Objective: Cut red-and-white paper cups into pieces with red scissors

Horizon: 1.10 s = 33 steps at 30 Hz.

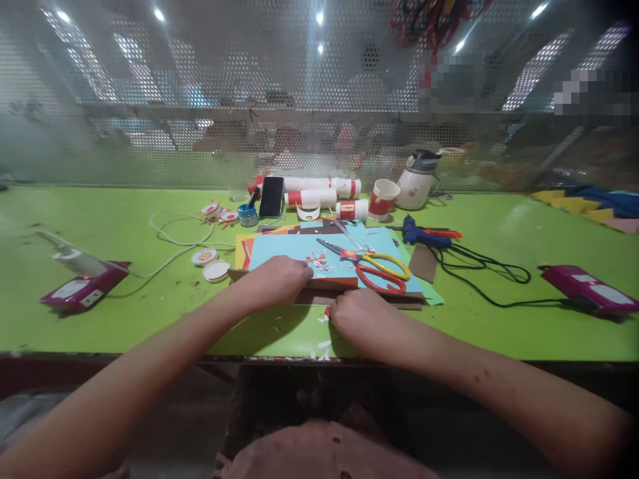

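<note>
My left hand [279,279] rests knuckles-up on the near edge of a stack of coloured paper sheets [299,249], light blue on top and brown below. My right hand [359,319] is closed just in front of the stack's brown edge [339,286], pinching something small that I cannot make out. Two pairs of scissors lie on the blue sheet, one yellow-handled [387,265] and one red-handled [379,278]. Small paper scraps [319,263] are scattered on the sheet and near the table's front edge.
On the green table [124,226] are a blue glue gun [424,234] with black cord, paper rolls [319,193], a phone [272,196], a paper cup [383,198], a white kettle [418,179], round lids [210,263], and magenta devices at left [82,289] and right [589,289].
</note>
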{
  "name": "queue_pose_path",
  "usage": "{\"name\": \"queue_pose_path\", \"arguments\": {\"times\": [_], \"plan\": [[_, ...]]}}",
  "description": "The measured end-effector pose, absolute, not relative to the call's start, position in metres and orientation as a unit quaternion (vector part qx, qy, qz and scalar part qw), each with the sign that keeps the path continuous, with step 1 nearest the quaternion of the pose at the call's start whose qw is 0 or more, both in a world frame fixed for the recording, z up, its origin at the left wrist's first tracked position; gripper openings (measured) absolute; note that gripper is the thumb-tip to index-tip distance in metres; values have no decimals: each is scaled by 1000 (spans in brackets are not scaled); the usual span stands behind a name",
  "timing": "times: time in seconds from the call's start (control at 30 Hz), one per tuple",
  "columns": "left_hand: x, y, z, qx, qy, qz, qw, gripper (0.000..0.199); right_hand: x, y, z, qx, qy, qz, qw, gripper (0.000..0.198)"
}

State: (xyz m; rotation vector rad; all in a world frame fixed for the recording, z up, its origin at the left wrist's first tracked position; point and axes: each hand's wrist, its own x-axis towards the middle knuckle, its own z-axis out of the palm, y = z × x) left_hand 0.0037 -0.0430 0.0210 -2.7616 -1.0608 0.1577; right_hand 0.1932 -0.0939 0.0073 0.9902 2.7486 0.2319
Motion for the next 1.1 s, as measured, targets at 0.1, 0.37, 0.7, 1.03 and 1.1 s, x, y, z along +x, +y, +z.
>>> {"name": "queue_pose_path", "arguments": {"times": [0.1, 0.37, 0.7, 1.03, 1.1], "plan": [[4, -41, 21, -928, -356, 50, 94, 16, 188, -95, 15, 336, 931, 63, 125, 16], [4, -36, 22, -930, -356, 45, 78, 17, 189, -90, 12, 374, 920, 26, 117, 15], [3, -37, 19, -923, -380, 18, 61, 19, 222, -84, 10, 438, 884, -149, -73, 20], [-1, -46, 8, -931, -360, 0, 61, 21, 253, -80, 8, 521, 755, -300, -260, 28], [-2, -52, 6, -934, -353, -12, 49, 20, 268, -76, 11, 544, 734, -273, -302, 31]]}}
